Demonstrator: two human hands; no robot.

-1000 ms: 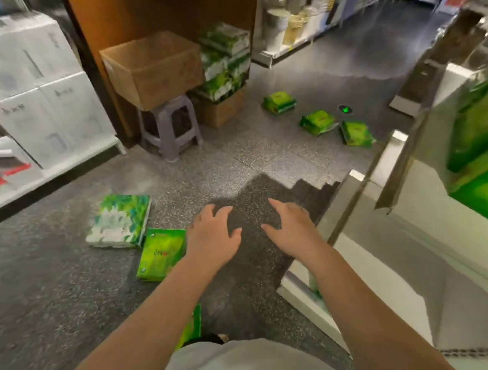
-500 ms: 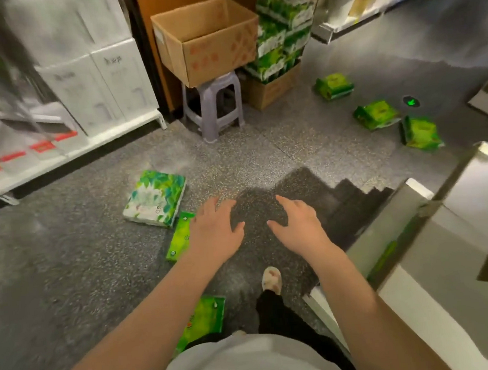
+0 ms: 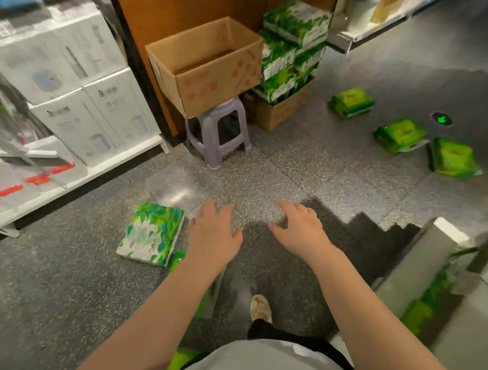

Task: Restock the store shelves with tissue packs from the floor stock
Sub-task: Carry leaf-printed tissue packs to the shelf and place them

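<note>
Both my hands hang out in front of me over the floor (image 3: 70, 283), left hand (image 3: 213, 239) and right hand (image 3: 300, 228), each grip apart with loosely spread fingers and holding nothing. I judge I am between loads, heading to pick up more stock. The leaf-print tissue pack (image 3: 151, 233) lies flat just beside my left hand, the nearest one to take; the next move calls for bending down and closing both hands around it. Farther off, three green packs (image 3: 401, 134) lie scattered to the right, and stacked packs (image 3: 288, 51) sit beside the cardboard box (image 3: 208, 68) on the stool (image 3: 218, 128).
</note>
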